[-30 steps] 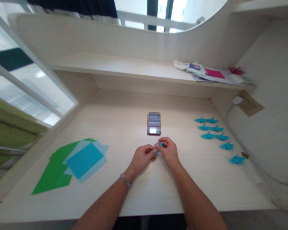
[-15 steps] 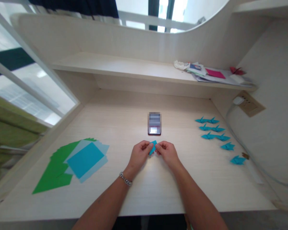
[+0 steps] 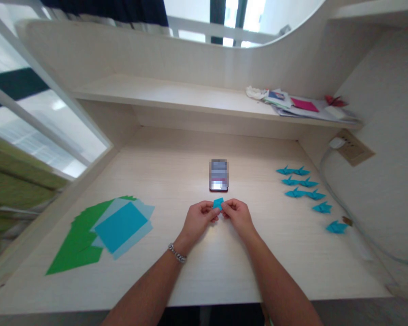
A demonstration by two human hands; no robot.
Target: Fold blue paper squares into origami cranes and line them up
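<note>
Between my hands, above the middle of the desk [image 3: 204, 280], is a small folded piece of blue paper [image 3: 218, 203]. My left hand [image 3: 200, 219] pinches its left lower edge between thumb and fingers. On the opposite side my right hand [image 3: 237, 215] grips the paper's right corner the same way. The fingertips cover part of the paper's lower edge. Just beyond it lies a phone [image 3: 219, 175] with a blurred screen. Several folded blue paper cranes [image 3: 323, 207] are lined up at the right, some in pairs.
To the left, blue paper sheets [image 3: 121, 226] lie over green sheets [image 3: 76, 244]. A shelf [image 3: 177, 97] at the back holds papers and a pink card [image 3: 304, 104]. A white cable [image 3: 343, 213] runs down from the wall socket [image 3: 355, 147] on the right.
The blue paper has turned from a slanted, narrow position to a squarer, flatter one and sits slightly higher. My fingers have shifted a little on it. Everything else on the desk stays put.
</note>
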